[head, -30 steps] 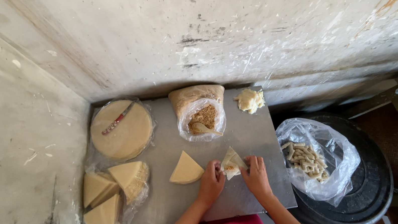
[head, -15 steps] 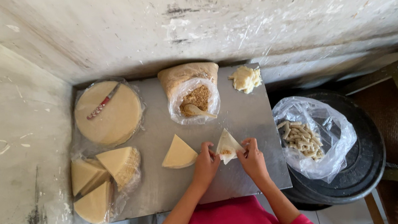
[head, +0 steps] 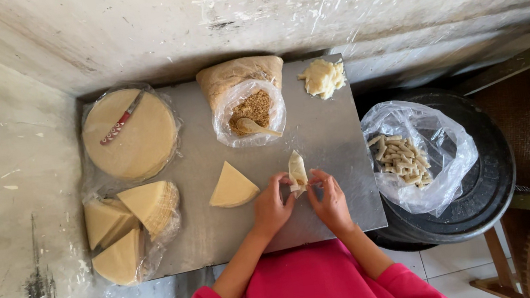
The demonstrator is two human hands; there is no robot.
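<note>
Down on the grey metal tabletop [head: 323,128], both hands meet over one folded wrapper [head: 296,169] — a pale, narrow piece of dough standing up between the fingertips near the table's front edge. The left hand [head: 272,207] pinches its lower left side, fingers curled close together, and the right hand [head: 329,202] pinches the lower right side in the same narrow grip. Just left of the hands lies a wedge of stacked wrappers [head: 232,187], flat on the table and not touched. Behind them stands an open bag of brown filling [head: 250,107] with a spoon [head: 253,127] resting in it, and a lump of pale paste [head: 322,78] sits at the back right corner. At the far left, a round stack of wrappers [head: 130,135] in plastic carries a small knife [head: 121,119] on top; below it three more wedges [head: 132,229] lie on plastic. Off the table's right edge, a clear bag of finished rolls [head: 403,157] rests on a black round lid [head: 485,189]. Pink sleeves [head: 310,295] fill the bottom.
</note>
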